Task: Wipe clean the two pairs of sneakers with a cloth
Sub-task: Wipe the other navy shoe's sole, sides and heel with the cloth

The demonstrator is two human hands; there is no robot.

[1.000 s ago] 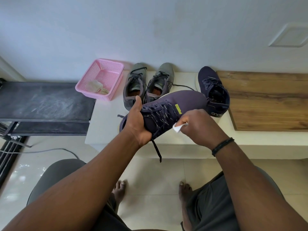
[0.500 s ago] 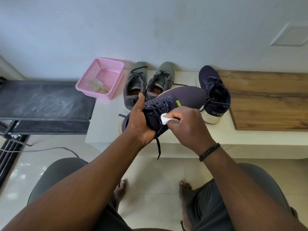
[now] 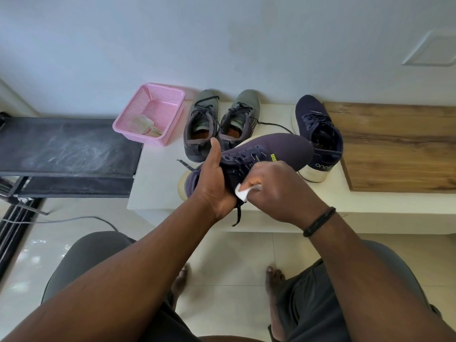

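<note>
A navy sneaker point(image 3: 276, 149) is held in the air above the white bench point(image 3: 158, 183), toe pointing right. My left hand point(image 3: 214, 183) grips it at the heel and collar. My right hand point(image 3: 278, 191) pinches a small white cloth point(image 3: 243, 192) and presses it against the shoe's side near the laces. The other navy sneaker point(image 3: 318, 137) stands on the bench to the right. A grey pair point(image 3: 199, 127) point(image 3: 240, 119) stands side by side behind the held shoe.
A pink basket point(image 3: 170, 102) with a crumpled cloth point(image 3: 143, 125) in it sits at the bench's left end. A wooden board point(image 3: 399, 149) covers the right part. A dark dusty shelf point(image 3: 66, 149) lies to the left. My knees and bare feet are below.
My right hand has slid the cloth left along the shoe, from near the logo towards the laces and collar. The shoe's toe has risen a little. My left hand keeps its grip.
</note>
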